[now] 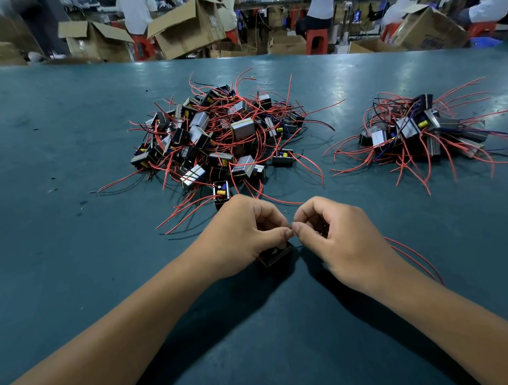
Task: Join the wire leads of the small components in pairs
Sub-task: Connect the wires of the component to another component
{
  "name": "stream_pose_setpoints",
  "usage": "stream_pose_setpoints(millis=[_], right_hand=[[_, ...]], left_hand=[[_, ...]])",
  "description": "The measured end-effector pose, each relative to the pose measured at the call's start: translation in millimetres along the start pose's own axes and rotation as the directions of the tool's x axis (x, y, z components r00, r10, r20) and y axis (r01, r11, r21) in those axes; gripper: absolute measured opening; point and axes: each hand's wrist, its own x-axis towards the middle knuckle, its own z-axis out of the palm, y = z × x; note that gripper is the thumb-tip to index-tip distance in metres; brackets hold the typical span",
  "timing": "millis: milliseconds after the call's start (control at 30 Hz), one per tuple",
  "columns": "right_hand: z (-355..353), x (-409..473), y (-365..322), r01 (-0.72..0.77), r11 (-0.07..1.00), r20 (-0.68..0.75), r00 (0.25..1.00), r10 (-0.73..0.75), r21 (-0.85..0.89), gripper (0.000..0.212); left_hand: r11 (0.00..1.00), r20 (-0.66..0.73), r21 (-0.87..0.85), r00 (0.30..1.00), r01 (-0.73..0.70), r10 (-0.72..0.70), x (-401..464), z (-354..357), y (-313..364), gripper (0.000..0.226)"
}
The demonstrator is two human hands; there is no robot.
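Fingertips of left hand [249,231] and right hand [334,238] meet, pinching bare wire leads [292,226] together above a component [275,256]. Big pile [214,138] at twelve o'clock looks unjoined; smaller pile [414,131] at two o'clock seems finished.

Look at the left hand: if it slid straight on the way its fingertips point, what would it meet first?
The left hand points right, toward the right hand. Their fingertips already nearly touch over the wire ends, so it would meet the right hand's fingertips first, though depth between them is hard to judge.
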Motion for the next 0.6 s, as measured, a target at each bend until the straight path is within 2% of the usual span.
stream_pose_setpoints(millis=[100,200,300,600], right_hand=[[-0.3,0.4,-0.4,0.009,1.0,0.009,1.0,-0.009,0.002,0.013],[-1.0,0.3,-0.1,0.006,1.0,0.017,1.0,-0.007,0.023,0.011],[-1.1,0.0,0.2,0.01,1.0,0.02,1.0,-0.01,0.028,0.01],[-0.7,-1.3,-1.1,0.057,0.998,0.013,0.998,-0.057,0.02,0.009]], left_hand=[[0.998,-0.012,0.05,0.999,-0.042,0.042,-1.3,-1.8,1.8,0.006],[0.955,-0.097,0.239,0.974,-0.175,0.203,-2.8,-5.2,4.5,0.002],[0.891,-0.081,0.377,0.949,-0.253,0.303,-3.0,-5.6,5.4,0.007],[0.908,-0.041,0.37,0.973,-0.198,0.229,1.3,-1.2,1.6,0.013]])
